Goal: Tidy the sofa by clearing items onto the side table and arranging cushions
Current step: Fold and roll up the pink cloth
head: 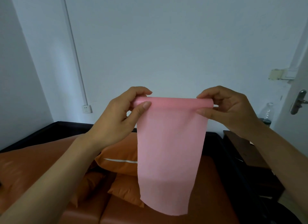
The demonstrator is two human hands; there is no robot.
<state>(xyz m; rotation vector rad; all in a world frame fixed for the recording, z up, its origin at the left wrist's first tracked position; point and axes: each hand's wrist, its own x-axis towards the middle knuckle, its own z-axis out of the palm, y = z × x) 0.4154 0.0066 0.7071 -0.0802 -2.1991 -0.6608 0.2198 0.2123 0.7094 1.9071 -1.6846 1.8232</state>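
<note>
Pale blue-white walls fill most of the head view, with a wall socket low on the left and a door with a metal handle at the right edge. Below them runs an orange sofa with a dark frame, and orange cushions lie bunched against its back.

Both hands are raised in front of the wall, holding a pink cloth by its top edge. The left hand pinches the left corner between thumb and curled fingers; the right hand pinches the right corner the same way. The top edge looks folded or rolled over, and the rest of the cloth hangs straight down over the sofa seat, clear of the cushions.

At the right, beside the sofa arm, stands the dark side table, with a clear plastic bottle near its far end.

The step in hand appears to be folding the cloth before clearing it off the sofa. The next move probably calls for bringing the corners together or folding the hanging length up, then carrying the cloth right to a bare part of the tabletop. The cushions are yet to be arranged.
</note>
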